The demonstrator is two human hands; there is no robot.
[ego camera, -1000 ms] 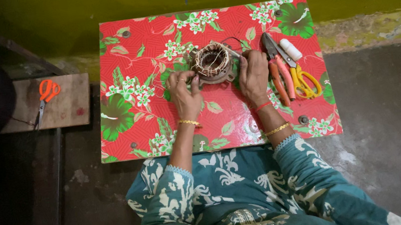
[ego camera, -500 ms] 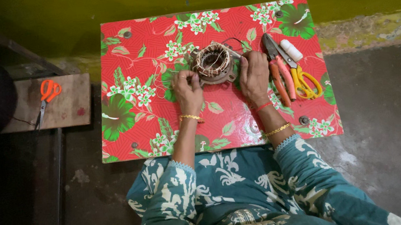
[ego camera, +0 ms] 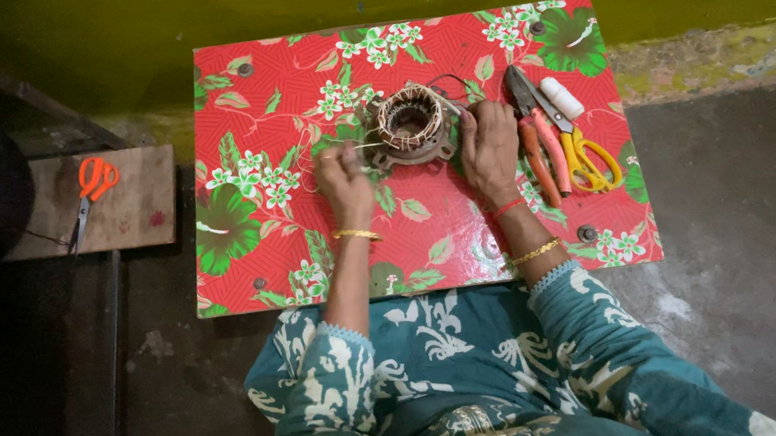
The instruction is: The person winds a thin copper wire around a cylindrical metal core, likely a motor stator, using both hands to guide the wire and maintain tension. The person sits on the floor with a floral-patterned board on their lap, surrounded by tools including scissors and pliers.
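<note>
Two hands up on the red flowered table point(ego camera: 294, 73), forearms stretched away from the body. Left hand point(ego camera: 343, 179) pinches a thin wire, fingers curled narrow. Right hand point(ego camera: 489, 143) grips the motor coil point(ego camera: 409, 124) at its right edge. Coil sits between them, slightly farther. Pliers point(ego camera: 540, 137) lie just right.

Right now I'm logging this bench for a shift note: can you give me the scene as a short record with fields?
Surface: low table under a red floral cloth
Workpiece: motor stator with copper windings, mid-table
Left hand: just left of the stator, fingers pinched, seemingly on a thin wire
Right hand: resting against the stator's right side
Tools at right: orange-handled pliers, yellow-handled scissors, small white cylinder
Off-table: orange-handled scissors on a wooden board at left
</note>
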